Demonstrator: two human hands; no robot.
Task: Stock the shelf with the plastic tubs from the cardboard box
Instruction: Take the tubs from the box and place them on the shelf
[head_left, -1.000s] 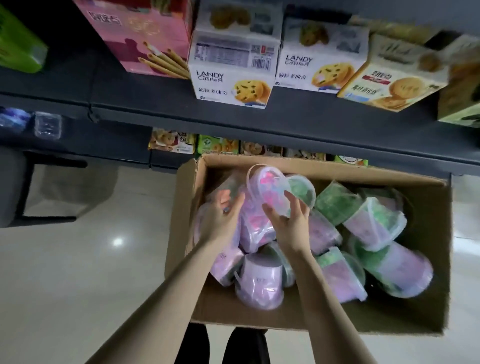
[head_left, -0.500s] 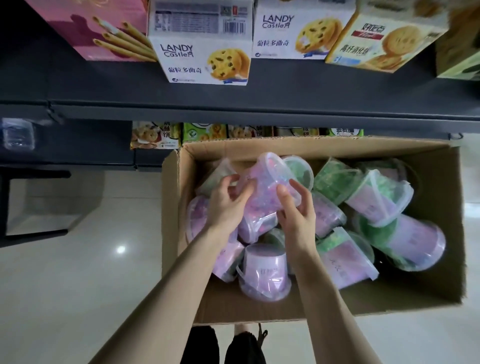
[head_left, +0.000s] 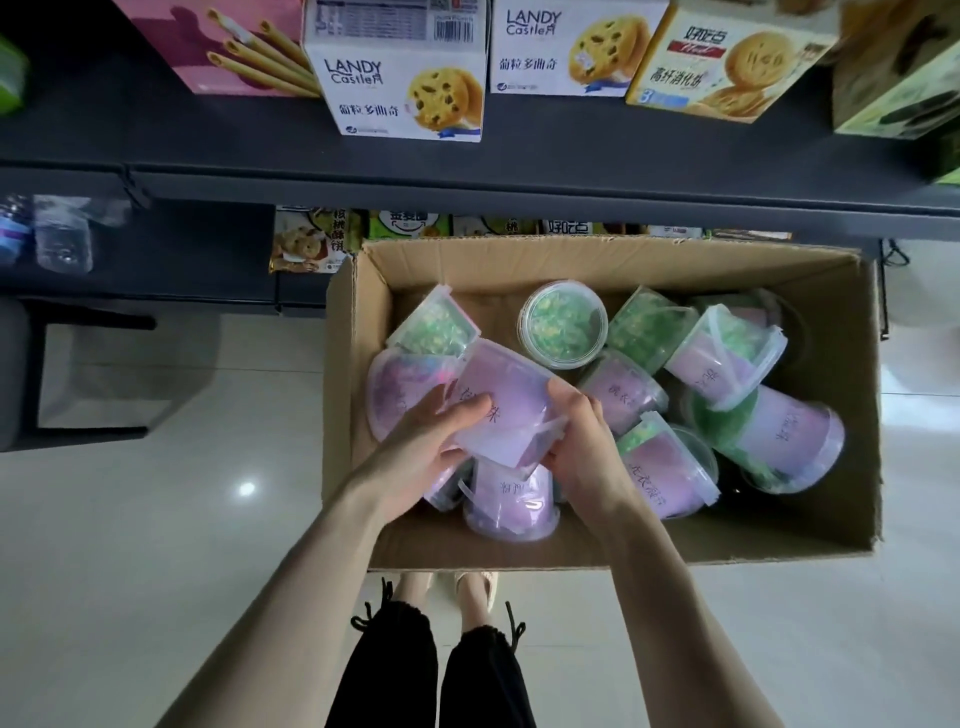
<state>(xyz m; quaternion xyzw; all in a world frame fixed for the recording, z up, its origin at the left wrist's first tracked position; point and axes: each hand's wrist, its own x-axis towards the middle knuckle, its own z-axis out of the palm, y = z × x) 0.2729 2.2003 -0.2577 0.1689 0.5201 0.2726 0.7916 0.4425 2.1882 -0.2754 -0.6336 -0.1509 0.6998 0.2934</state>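
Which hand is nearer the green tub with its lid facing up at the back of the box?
Right. The right hand grips the purple tub just on the person's side of the green tub; the left hand grips the same tub's other end, farther left.

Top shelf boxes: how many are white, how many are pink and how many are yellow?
White boxes: 2
Pink box: 1
Yellow box: 1
Total: 4
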